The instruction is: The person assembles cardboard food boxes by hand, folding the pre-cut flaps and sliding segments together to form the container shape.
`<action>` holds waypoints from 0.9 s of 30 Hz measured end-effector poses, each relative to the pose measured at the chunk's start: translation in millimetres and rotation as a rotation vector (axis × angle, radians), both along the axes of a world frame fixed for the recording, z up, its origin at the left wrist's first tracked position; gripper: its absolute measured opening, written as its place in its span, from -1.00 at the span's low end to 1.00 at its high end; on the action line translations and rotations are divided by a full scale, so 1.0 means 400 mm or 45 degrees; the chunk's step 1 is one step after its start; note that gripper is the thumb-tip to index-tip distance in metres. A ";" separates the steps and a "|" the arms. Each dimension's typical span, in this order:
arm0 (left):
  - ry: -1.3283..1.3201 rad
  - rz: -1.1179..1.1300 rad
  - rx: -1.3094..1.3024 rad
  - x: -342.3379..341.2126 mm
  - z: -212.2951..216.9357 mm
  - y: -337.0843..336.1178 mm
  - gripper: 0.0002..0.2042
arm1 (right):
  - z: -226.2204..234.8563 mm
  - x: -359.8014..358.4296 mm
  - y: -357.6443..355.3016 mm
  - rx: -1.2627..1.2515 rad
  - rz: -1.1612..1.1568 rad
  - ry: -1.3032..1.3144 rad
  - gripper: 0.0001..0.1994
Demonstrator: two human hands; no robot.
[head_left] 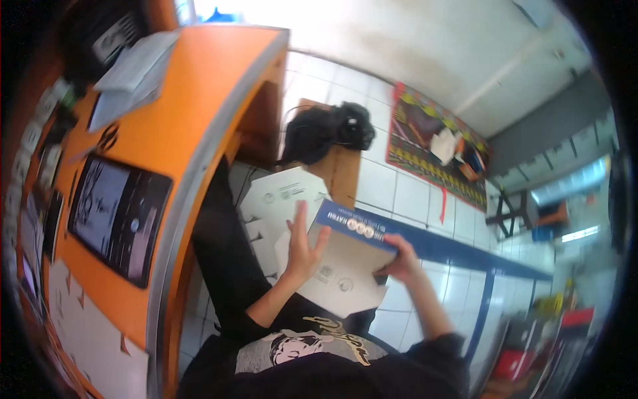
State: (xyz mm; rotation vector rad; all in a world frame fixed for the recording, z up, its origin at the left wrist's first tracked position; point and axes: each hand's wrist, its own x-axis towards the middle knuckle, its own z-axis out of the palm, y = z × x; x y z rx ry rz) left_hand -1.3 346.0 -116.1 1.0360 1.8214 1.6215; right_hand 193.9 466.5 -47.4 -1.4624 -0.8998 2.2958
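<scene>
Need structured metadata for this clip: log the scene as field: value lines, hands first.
left hand: open, fingers spread, at the carton blank's left side; contact unclear
right hand: grips the blank's right edge
carton blank: whitish, blue printed panel along far edge
left of blank: flat white carton sheets
orange table: tablet, black-handled scissors
wooden bench: black bundle

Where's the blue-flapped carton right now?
Head view, near centre: the blue-flapped carton is right of the orange desk, left hand at its left side, right hand at its right edge.
</scene>
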 end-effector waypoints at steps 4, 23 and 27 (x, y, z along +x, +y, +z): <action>0.138 0.137 0.238 0.004 0.040 0.018 -0.41 | 0.003 0.150 0.393 0.166 -0.623 0.537 -0.31; -0.101 -0.371 0.018 0.094 -0.028 -0.033 -0.78 | -0.600 -0.150 -0.093 1.669 0.709 -1.399 -0.12; -0.083 -0.293 0.030 0.076 -0.041 -0.034 -0.79 | -0.631 -0.106 -0.059 1.944 0.567 -1.513 -0.33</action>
